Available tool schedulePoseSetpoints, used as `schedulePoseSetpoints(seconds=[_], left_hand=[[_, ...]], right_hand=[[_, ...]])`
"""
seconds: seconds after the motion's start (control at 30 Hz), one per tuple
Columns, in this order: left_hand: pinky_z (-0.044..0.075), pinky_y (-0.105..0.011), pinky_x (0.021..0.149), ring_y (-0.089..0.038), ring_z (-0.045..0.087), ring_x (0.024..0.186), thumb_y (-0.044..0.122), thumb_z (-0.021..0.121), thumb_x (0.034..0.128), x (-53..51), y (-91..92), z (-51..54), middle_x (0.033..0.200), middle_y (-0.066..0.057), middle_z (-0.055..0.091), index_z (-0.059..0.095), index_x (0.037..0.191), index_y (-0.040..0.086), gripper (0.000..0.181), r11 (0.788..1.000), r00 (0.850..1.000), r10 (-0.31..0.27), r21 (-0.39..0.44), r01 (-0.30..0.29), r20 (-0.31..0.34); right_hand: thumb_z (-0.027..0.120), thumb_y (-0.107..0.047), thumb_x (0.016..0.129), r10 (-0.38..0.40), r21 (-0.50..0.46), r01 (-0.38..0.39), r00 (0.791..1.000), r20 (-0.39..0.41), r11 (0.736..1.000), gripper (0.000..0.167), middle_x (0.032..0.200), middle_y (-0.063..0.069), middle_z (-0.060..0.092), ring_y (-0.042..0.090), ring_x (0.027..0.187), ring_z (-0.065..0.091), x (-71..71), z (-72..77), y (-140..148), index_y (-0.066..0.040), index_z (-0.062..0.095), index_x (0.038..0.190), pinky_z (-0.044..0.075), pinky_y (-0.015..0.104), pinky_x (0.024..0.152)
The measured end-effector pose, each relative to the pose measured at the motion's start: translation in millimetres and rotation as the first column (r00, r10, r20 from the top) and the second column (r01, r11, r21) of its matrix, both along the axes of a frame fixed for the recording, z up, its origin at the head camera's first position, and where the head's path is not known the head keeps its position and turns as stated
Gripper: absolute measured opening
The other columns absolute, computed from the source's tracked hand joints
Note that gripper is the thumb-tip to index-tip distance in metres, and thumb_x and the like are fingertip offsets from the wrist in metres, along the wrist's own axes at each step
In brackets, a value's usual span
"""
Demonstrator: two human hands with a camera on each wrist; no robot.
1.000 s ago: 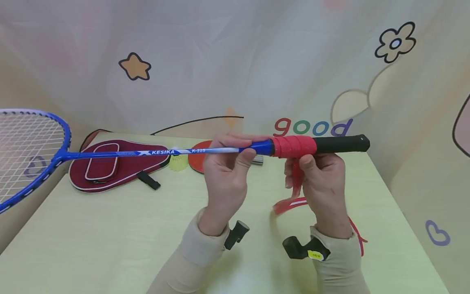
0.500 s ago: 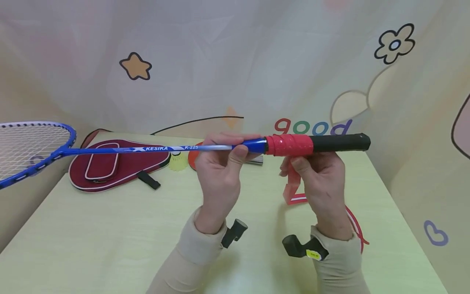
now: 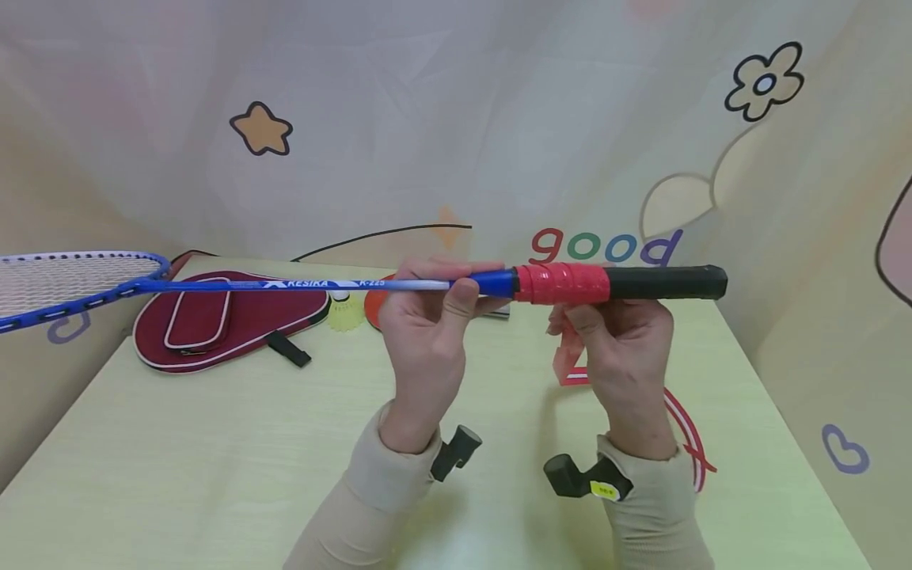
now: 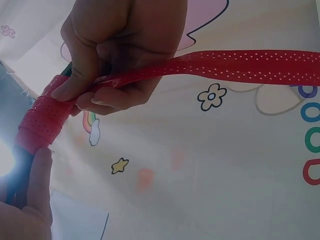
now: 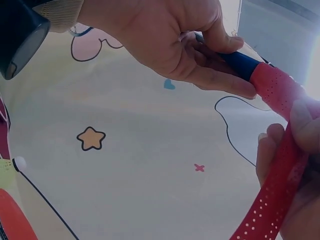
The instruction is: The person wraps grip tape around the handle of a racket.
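A blue badminton racket (image 3: 214, 286) is held level above the table, its strung head partly out of view at the left in the head view. My left hand (image 3: 426, 340) grips the blue cone where shaft meets handle, thumb in front. Red perforated grip tape (image 3: 563, 283) is wound round the handle beside the cone. The black handle end (image 3: 668, 283) is bare. Below the handle, my right hand (image 3: 630, 368) pinches the tape against the windings. The tape's loose strip (image 4: 255, 67) runs out past the right hand in the left wrist view.
A maroon racket bag (image 3: 271, 313) lies at the table's back left, its black strap (image 3: 288, 348) in front. A yellow shuttlecock (image 3: 346, 315) and a red paddle (image 3: 374, 305) sit partly behind the racket. Loose tape (image 3: 687, 427) trails on the table beside the right wrist.
The racket has rolled about its shaft, so its head looks narrower. It and my left hand have shifted slightly left. The hanging tape has drawn closer under the right hand.
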State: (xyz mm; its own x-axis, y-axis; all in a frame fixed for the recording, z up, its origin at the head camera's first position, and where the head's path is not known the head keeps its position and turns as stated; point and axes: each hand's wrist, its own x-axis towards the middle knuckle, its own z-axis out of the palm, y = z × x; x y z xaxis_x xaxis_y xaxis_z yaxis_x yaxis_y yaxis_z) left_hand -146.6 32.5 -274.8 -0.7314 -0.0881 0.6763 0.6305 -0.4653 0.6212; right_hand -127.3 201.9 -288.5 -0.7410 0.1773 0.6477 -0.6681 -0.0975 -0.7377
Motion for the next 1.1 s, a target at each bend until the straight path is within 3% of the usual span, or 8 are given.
schedulePoseSetpoints(seconds=[0.17, 0.33, 0.43, 0.53, 0.7, 0.9, 1.1], left_hand=[[0.058, -0.041, 0.075, -0.018, 0.072, 0.083, 0.027, 0.067, 0.0904, 1.3, 1.9, -0.3, 0.100, -0.015, 0.068, 0.048, 0.101, -0.015, 0.047, 1.000, 1.000, -0.005, -0.002, 0.005, -0.015], [0.059, -0.039, 0.074, -0.016, 0.071, 0.080, 0.026, 0.066, 0.0919, 3.0, 3.0, -1.0, 0.099, -0.025, 0.066, 0.049, 0.100, -0.014, 0.043, 0.999, 0.999, 0.022, -0.029, -0.023, -0.034], [0.059, -0.039, 0.073, -0.017, 0.070, 0.079, 0.027, 0.066, 0.0921, 3.9, 1.7, -0.1, 0.099, -0.026, 0.065, 0.050, 0.099, -0.013, 0.045, 0.999, 0.999, 0.039, -0.031, -0.039, -0.027], [0.059, -0.042, 0.073, -0.020, 0.072, 0.078, 0.029, 0.067, 0.0914, 4.2, 0.7, 0.5, 0.097, -0.017, 0.066, 0.048, 0.099, -0.015, 0.049, 0.999, 0.999, 0.036, 0.011, -0.036, 0.008], [0.058, -0.042, 0.073, -0.024, 0.072, 0.081, 0.029, 0.069, 0.0899, 2.4, 0.4, 0.0, 0.091, -0.005, 0.065, 0.044, 0.097, -0.020, 0.056, 0.994, 0.999, 0.003, 0.106, -0.009, 0.053], [0.059, -0.043, 0.071, -0.024, 0.072, 0.079, 0.027, 0.069, 0.0902, 0.7, -1.5, 1.3, 0.087, -0.006, 0.065, 0.043, 0.094, -0.021, 0.055, 0.990, 0.999, 0.018, 0.141, -0.023, 0.037], [0.058, -0.047, 0.068, -0.031, 0.072, 0.071, 0.023, 0.067, 0.0934, -0.9, -2.8, 2.0, 0.083, -0.010, 0.061, 0.046, 0.093, -0.018, 0.046, 0.993, 0.999, 0.042, 0.113, -0.045, 0.031]], right_hand=[[0.056, 0.010, 0.090, -0.028, -0.038, 0.029, 0.999, 0.022, 0.999, 0.023, 0.076, 0.013, 0.067, 0.022, 0.065, 0.066, -0.4, -0.4, -3.5, 0.006, 0.060, 0.112, 0.056, 0.026, 0.063], [0.057, 0.009, 0.090, -0.030, -0.067, 0.033, 0.999, 0.043, 0.997, 0.022, 0.075, 0.012, 0.066, 0.022, 0.063, 0.065, -0.6, -0.2, -4.5, 0.006, 0.060, 0.112, 0.057, 0.026, 0.063], [0.059, 0.008, 0.090, -0.037, -0.039, 0.039, 0.998, 0.051, 0.998, 0.021, 0.076, 0.012, 0.068, 0.022, 0.064, 0.067, -0.6, 0.1, -3.2, 0.005, 0.061, 0.111, 0.058, 0.028, 0.067], [0.059, 0.008, 0.090, -0.037, -0.007, 0.037, 0.998, 0.042, 0.999, 0.022, 0.078, 0.011, 0.069, 0.022, 0.067, 0.069, -0.9, -0.2, -1.4, 0.004, 0.062, 0.111, 0.058, 0.029, 0.071], [0.059, 0.007, 0.091, 0.029, 0.025, -0.028, 0.999, -0.017, 0.999, 0.021, 0.079, 0.013, 0.068, 0.023, 0.069, 0.068, -2.0, -0.7, 1.1, 0.007, 0.061, 0.111, 0.058, 0.028, 0.068], [0.065, -0.005, 0.093, 0.095, 0.086, -0.091, 0.994, -0.047, 0.992, 0.026, 0.084, 0.011, 0.069, 0.022, 0.074, 0.068, -1.9, -0.9, 2.9, 0.006, 0.059, 0.116, 0.057, 0.027, 0.074], [0.066, -0.011, 0.093, 0.074, 0.089, -0.072, 0.997, -0.014, 0.993, 0.029, 0.085, 0.011, 0.069, 0.024, 0.076, 0.068, -1.6, -0.2, 1.8, 0.001, 0.060, 0.118, 0.056, 0.030, 0.080]])
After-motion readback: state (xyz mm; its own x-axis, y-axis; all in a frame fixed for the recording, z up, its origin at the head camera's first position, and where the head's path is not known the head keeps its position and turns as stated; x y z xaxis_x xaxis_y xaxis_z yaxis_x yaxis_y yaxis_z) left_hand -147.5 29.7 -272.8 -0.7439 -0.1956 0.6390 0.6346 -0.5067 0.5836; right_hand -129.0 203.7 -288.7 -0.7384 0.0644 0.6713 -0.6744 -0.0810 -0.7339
